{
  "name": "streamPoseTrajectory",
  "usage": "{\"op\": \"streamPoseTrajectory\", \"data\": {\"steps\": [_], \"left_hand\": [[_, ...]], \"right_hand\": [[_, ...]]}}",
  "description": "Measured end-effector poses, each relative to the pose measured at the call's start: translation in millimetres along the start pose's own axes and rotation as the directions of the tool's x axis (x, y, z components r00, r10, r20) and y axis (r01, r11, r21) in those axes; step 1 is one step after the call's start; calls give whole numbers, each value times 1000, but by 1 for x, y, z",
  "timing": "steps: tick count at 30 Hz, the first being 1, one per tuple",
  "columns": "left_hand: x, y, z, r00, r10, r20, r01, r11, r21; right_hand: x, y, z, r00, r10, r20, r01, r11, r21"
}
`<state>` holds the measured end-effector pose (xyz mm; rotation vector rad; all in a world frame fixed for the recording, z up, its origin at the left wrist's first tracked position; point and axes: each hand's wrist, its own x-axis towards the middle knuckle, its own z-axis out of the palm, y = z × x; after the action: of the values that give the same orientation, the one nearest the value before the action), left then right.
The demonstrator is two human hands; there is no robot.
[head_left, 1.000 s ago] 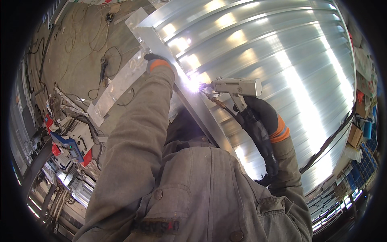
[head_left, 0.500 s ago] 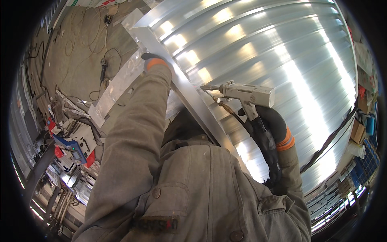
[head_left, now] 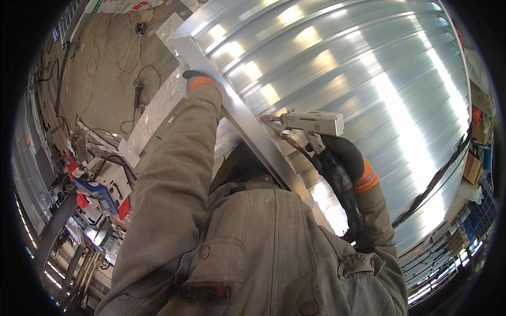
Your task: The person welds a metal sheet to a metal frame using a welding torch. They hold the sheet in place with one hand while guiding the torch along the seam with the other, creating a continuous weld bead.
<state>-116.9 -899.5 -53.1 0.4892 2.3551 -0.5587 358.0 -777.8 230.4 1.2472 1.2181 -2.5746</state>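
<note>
Torch shifted left | barrel left of right hand, which clenches the grip | left hand: closure, cannot tell

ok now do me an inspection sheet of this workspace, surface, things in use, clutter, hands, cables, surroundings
Surface: ribbed, shiny metal panel with a flat metal edge bar
Things in use: pistol-shaped torch, nozzle toward the bar, no bright arc; contact cannot be told
Clutter: dark handheld tool on the floor
Hands: gloved right hand grips the torch handle; gloved left hand is at the bar, its grip mostly hidden
Cables: black-sleeved cable runs down from the torch; thin cords lie on the floor
Surroundings: blue-and-white machine at left; cardboard box at right
</note>
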Motion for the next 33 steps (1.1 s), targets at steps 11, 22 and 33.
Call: {"op": "streamPoseTrajectory", "data": {"steps": [11, 22, 33], "left_hand": [[-22, 5, -20, 993, 111, 43, -119, 911, 395], [-23, 9, -22, 994, 108, 16, -105, 904, 414], [-72, 19, -64, 976, 213, 44, -190, 736, 650]], "right_hand": [[11, -34, 17, 981, 195, 1, -194, 978, 76], [13, -41, 20, 973, 232, -12, -230, 968, 105], [7, -41, 19, 975, 221, 7, -221, 975, 40]]}}
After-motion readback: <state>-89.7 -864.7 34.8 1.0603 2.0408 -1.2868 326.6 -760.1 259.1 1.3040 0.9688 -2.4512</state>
